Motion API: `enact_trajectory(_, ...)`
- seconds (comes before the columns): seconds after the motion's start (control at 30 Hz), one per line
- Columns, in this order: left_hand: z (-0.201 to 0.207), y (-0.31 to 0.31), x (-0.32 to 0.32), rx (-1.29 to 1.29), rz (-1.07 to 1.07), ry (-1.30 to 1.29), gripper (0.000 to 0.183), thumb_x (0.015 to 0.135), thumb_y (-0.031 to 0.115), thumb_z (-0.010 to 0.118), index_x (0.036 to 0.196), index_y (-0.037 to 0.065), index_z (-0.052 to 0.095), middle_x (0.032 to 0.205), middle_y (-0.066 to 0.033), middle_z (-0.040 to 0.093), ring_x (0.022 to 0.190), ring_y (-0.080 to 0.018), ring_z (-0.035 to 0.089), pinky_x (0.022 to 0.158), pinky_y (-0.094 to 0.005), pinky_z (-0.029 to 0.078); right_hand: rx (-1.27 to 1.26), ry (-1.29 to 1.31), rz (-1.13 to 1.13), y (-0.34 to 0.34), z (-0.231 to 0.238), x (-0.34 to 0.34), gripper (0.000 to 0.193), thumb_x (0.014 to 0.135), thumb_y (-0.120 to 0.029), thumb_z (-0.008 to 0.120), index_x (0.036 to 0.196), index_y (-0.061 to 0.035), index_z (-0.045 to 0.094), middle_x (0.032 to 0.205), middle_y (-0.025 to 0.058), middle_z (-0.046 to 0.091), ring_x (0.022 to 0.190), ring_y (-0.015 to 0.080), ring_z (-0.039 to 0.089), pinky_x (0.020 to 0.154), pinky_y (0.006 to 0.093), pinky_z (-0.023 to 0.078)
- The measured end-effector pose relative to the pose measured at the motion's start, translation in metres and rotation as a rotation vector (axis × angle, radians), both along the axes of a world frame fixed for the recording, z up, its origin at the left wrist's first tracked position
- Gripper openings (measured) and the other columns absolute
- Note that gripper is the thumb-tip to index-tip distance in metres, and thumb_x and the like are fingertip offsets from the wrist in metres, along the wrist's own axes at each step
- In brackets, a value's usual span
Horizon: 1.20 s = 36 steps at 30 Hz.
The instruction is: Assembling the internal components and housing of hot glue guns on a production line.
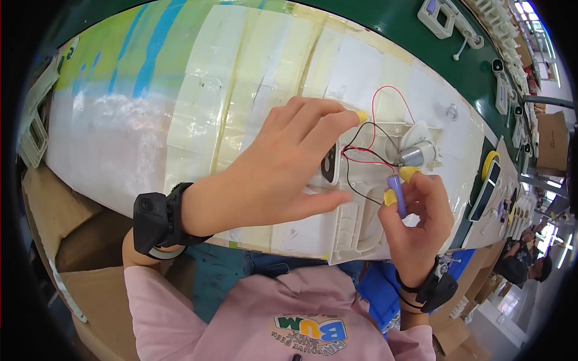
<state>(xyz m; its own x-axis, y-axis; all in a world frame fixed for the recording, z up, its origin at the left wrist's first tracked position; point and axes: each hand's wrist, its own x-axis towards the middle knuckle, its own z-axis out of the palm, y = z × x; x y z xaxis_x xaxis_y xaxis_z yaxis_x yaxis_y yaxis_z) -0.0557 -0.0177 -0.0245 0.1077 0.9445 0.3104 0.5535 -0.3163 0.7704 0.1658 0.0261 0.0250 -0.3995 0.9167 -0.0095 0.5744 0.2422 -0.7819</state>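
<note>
A white plastic housing (344, 231) lies on the covered table in front of me, its inside showing. In its far right part sits a silver motor (415, 154) beside a white round part (415, 133). Red and black wires (367, 149) loop across the housing. My right hand (421, 210) pinches a purple cylindrical battery (395, 191) between thumb and finger, both capped in yellow, just below the motor. Over the housing's left side my left hand (271, 165) is spread, thumb apart, a yellow cap on one fingertip near the far edge. Whether it touches the housing is hard to tell.
A small clear piece (451, 111) lies at the far right of the tabletop. Beyond are white plastic parts (448, 21) on a green surface. A yellow-and-dark device (487, 180) lies to the right. Cardboard boxes (90, 289) stand at the left; a blue bin (379, 298) sits near me.
</note>
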Motion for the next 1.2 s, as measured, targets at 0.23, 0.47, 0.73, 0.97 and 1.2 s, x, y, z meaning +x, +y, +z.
enact_trajectory(0.23,0.002,0.003,0.010,0.321,0.000,-0.052,0.047,0.065,0.008,0.084,0.108,0.009,0.063,0.129,-0.0144,0.052,0.118,-0.0362,0.048,0.097,-0.0435,0.042,0.297,-0.078,0.219,0.014,-0.003,-0.002,0.032,0.074,0.009,0.071,0.104,0.0045,0.062,0.089,0.0127,0.061,0.067,0.0182,0.059,0.060,0.0274,0.049)
enact_trajectory(0.47,-0.006,0.020,0.027,0.223,0.089,0.006,0.035,0.065,0.003,0.080,0.095,0.011,0.063,0.126,-0.0124,0.054,0.117,-0.0360,0.049,0.095,-0.0441,0.042,0.281,0.065,0.153,0.018,-0.008,0.004,0.030,0.075,0.008,0.071,0.104,0.0032,0.062,0.088,0.0116,0.062,0.067,0.0175,0.058,0.060,0.0268,0.048)
enact_trajectory(0.73,-0.009,0.019,0.024,0.139,0.033,-0.039,0.028,0.069,0.002,0.079,0.091,0.009,0.063,0.122,-0.0115,0.057,0.113,-0.0334,0.052,0.092,-0.0419,0.045,0.237,-0.021,0.258,0.001,-0.009,0.004,0.027,0.076,0.006,0.073,0.101,0.0029,0.064,0.088,0.0107,0.062,0.070,0.0153,0.059,0.060,0.0242,0.047)
enact_trajectory(0.97,-0.004,0.014,0.010,0.108,0.117,-0.087,0.026,0.072,0.001,0.079,0.093,0.007,0.064,0.123,-0.0129,0.057,0.108,-0.0279,0.056,0.088,-0.0382,0.047,0.159,-0.037,0.289,-0.017,-0.015,0.005,0.025,0.073,0.003,0.077,0.096,-0.0002,0.066,0.084,0.0084,0.067,0.059,0.0120,0.056,0.048,0.0253,0.042)
enact_trajectory(1.2,-0.007,0.009,0.010,-0.042,0.043,-0.206,0.027,0.076,0.003,0.079,0.097,0.005,0.063,0.127,-0.0134,0.054,0.107,-0.0265,0.057,0.083,-0.0339,0.049,0.257,-0.108,0.421,-0.020,-0.008,0.005,0.032,0.069,0.006,0.075,0.099,0.0015,0.065,0.085,0.0110,0.067,0.060,0.0202,0.059,0.050,0.0297,0.046)
